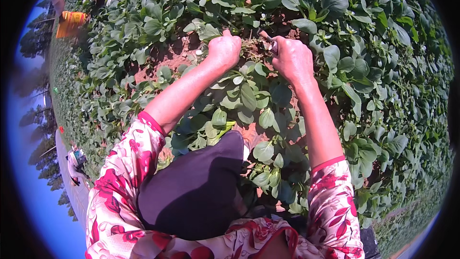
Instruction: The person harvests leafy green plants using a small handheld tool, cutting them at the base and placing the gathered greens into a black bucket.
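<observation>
We find the left hand [224, 50] closed on a tuft of stems [250, 48], the right hand [293, 60] gripping a small tool [268, 39] beside it; surrounding plants [249, 96] appear untouched.

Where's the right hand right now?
In the head view, upper centre-right: the right hand is closed around a small tool, beside the left hand, above reddish soil among leafy plants.

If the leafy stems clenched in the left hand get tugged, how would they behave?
The stems in the left hand look thin, so probably floppy and light. Broad soft leaves suggest they tear easily. The right hand grips a small tool.
</observation>
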Demonstrator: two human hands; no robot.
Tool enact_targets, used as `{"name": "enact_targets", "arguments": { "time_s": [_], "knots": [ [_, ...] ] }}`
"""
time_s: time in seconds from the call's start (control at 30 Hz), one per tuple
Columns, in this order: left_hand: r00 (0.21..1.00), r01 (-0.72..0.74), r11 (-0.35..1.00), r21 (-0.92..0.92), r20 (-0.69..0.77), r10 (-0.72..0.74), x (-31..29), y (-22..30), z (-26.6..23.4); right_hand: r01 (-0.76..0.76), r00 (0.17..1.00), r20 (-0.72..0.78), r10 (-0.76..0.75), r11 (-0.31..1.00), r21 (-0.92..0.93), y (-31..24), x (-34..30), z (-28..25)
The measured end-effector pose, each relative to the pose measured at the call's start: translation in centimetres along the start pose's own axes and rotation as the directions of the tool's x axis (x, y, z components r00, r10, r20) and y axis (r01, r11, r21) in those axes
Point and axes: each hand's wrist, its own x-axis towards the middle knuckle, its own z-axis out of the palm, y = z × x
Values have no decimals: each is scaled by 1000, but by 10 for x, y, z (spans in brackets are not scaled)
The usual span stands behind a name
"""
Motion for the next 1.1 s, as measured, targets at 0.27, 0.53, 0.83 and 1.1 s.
{"name": "enact_targets", "arguments": {
  "time_s": [0.27,0.53,0.83,1.1],
  "knots": [
    [999,-3,994,-110,-49,-2,-2,-4,1,-14,1000,26,14,1000,9,-15,43,-6],
    [1000,5,987,-161,-27,-10,-4,-8,1,-204,977,92,193,968,146,-26,50,10],
    [999,-27,981,-193,-27,22,-8,-3,-4,-218,969,-70,236,954,205,-22,40,79],
    [997,-11,991,-132,-71,1,-11,-4,4,-21,995,-96,24,999,30,-21,21,54]
  ]
}}
